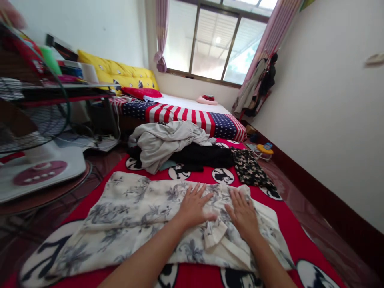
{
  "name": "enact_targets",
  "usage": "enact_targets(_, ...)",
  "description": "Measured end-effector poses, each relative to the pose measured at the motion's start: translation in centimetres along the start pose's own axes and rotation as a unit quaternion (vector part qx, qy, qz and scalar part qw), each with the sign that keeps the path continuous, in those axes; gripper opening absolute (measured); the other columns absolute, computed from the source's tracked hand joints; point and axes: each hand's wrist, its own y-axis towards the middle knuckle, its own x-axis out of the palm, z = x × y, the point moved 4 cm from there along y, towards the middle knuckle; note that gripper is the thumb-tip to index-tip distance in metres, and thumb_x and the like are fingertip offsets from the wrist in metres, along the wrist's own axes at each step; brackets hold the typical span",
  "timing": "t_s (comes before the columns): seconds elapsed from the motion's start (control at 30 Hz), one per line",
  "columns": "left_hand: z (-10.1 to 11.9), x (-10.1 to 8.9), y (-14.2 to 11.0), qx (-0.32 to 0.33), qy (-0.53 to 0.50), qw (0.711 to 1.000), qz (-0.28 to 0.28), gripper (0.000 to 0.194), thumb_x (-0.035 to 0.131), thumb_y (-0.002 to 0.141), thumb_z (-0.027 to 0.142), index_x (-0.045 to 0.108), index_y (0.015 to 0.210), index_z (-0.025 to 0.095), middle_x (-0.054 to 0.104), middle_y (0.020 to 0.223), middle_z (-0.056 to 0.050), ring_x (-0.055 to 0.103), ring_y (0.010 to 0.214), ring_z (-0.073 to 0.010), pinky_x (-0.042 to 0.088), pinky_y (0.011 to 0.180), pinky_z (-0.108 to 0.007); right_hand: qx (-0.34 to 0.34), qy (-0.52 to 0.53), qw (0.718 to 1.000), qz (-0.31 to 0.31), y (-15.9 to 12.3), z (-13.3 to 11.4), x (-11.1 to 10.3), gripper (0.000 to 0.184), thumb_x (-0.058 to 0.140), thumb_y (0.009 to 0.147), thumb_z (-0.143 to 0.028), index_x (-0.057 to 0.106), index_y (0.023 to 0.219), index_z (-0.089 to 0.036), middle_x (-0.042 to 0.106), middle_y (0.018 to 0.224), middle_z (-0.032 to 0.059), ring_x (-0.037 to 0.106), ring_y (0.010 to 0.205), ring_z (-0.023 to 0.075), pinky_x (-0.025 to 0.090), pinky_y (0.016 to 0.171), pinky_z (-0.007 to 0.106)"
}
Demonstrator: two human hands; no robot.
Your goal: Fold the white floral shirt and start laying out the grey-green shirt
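Though wrinkly, wht/gry floral garment

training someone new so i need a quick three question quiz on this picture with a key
1. Multiple choice: what do the left hand and right hand rest on?
a) the fan
b) the white garment
c) the yellow cushion

2. True or false: the right hand is balled into a fist.

3. Fill in the blank: the bed cover shows stars and ____.

Key:
1. b
2. False; its fingers are extended.
3. stripes
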Motion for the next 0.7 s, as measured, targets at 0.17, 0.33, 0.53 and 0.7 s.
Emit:
enact_targets(0.17, 0.0, -0.9, -1.1, -0.008, -0.060, 0.998, 0.036, 0.076, 0.052, 0.079, 0.070, 0.041, 0.143, 0.029, 0.023, 0.157, -0.011, 0.017, 0.145, -0.0300, 0.014, 0.117, -0.051, -0.019, -0.023, 0.999, 0.035, -0.2, 0.6, 1.2, 0.061, 0.025, 0.095, -0.046, 0.039, 0.144, -0.013, 0.038, 0.150, 0.0099, 0.032, 0.140, 0.0282, 0.028, 0.108, 0.052)
enact_targets(0.33, -4.3, -6.0, -3.6, -0.032, -0.115, 0.985, 0.123, 0.049, 0.051, 0.090, 0.047, 0.057, 0.131, 0.021, 0.042, 0.148, -0.011, 0.040, 0.136, -0.0228, 0.033, 0.112, -0.036, -0.031, -0.012, 0.998, 0.053, -0.1, 0.8, 0.6, 0.061, 0.024, 0.094, -0.044, 0.044, 0.141, -0.011, 0.042, 0.147, 0.0133, 0.036, 0.137, 0.0311, 0.032, 0.104, 0.055)
enact_targets(0.53, -16.2, -11.7, -9.6, -0.197, 0.017, 0.969, 0.145, 0.059, 0.033, 0.095, 0.043, 0.037, 0.145, 0.012, 0.037, 0.151, -0.015, 0.032, 0.141, -0.0247, 0.028, 0.114, -0.044, -0.051, 0.003, 0.997, 0.052, -0.2, 0.6, 0.2, 0.055, 0.026, 0.094, -0.039, 0.045, 0.141, -0.019, 0.046, 0.145, 0.0111, 0.038, 0.136, 0.0299, 0.033, 0.104, 0.054)
enact_targets(0.7, -19.9, -11.3, -13.0, -0.244, 0.155, 0.952, 0.098, 0.060, 0.040, 0.092, 0.046, 0.042, 0.142, 0.014, 0.031, 0.153, -0.015, 0.021, 0.144, -0.0319, 0.015, 0.116, -0.052, -0.034, 0.000, 0.997, 0.073, -0.1, 0.7, 0.4, 0.060, 0.025, 0.094, -0.044, 0.044, 0.141, -0.013, 0.044, 0.147, 0.0122, 0.038, 0.136, 0.0306, 0.033, 0.104, 0.053)
